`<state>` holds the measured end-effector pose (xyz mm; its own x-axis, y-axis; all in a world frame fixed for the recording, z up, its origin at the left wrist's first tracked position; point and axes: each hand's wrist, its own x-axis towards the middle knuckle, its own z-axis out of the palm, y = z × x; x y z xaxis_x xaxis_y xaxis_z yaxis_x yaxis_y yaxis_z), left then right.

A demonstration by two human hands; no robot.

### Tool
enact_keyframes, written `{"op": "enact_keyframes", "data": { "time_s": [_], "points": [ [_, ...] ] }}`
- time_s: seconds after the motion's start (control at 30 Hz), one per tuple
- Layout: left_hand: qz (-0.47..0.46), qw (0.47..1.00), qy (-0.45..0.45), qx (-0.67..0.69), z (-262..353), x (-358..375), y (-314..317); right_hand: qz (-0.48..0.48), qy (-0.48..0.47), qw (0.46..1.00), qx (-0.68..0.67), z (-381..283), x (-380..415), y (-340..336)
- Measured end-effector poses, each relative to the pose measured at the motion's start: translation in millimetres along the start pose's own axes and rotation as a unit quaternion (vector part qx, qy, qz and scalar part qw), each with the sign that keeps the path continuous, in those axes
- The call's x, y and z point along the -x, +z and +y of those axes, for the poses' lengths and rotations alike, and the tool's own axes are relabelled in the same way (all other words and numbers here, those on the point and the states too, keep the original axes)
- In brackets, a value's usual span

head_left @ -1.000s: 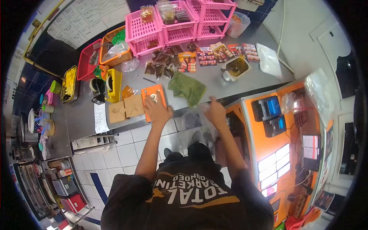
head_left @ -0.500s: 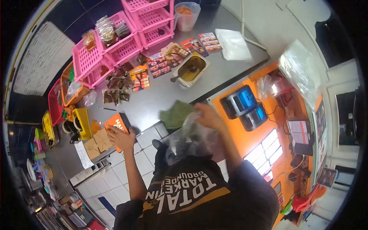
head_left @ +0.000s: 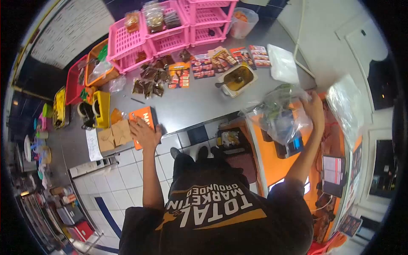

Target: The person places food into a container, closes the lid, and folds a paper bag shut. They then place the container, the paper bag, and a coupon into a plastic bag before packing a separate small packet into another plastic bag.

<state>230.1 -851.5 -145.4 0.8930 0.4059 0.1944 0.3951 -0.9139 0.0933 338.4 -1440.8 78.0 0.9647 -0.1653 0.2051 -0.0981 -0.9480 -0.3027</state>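
My left hand (head_left: pixel 145 132) rests with its fingers apart on an orange box (head_left: pixel 144 115) with white lettering, at the front edge of the steel counter (head_left: pixel 182 108). On the right, my right hand (head_left: pixel 313 108) grips a clear plastic bag (head_left: pixel 276 121) by its side, above the orange counter. A green leafy bundle (head_left: pixel 285 92) shows at the top of the bag, partly behind the plastic. The bag hangs in front of a black and blue device (head_left: pixel 294 146), covering part of it.
Pink racks (head_left: pixel 127 42) stand at the back beside a clear jug (head_left: pixel 243 22). A metal container (head_left: pixel 238 80) of sauce, leaflets (head_left: pixel 179 75), dark packets (head_left: pixel 148 87) and plastic sheets (head_left: pixel 283 63) lie on the steel counter. Left are a yellow bin (head_left: pixel 102 109) and brown paper (head_left: pixel 114 135).
My right hand has moved right and up with the bag and green bundle, from the steel counter's edge to over the orange counter. My left hand stays on the box. The view has shifted.
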Motion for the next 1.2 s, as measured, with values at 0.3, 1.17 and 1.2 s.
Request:
{"op": "enact_keyframes", "data": {
  "time_s": [0.3, 1.17, 1.2],
  "points": [
    [-0.048, 0.991, 0.077, 0.097, 4, -24, -29, -0.195, -0.102, 0.971, -0.092, -184, 87, -2],
    [-0.096, 0.602, -0.268, 0.746, 44, -4, -104, -0.253, -0.298, 0.872, -0.296, -271, 227, 88],
    [-0.058, 0.548, -0.294, 0.781, 55, -13, -121, -0.256, -0.283, 0.869, -0.315, -273, 231, 89]
  ]
}}
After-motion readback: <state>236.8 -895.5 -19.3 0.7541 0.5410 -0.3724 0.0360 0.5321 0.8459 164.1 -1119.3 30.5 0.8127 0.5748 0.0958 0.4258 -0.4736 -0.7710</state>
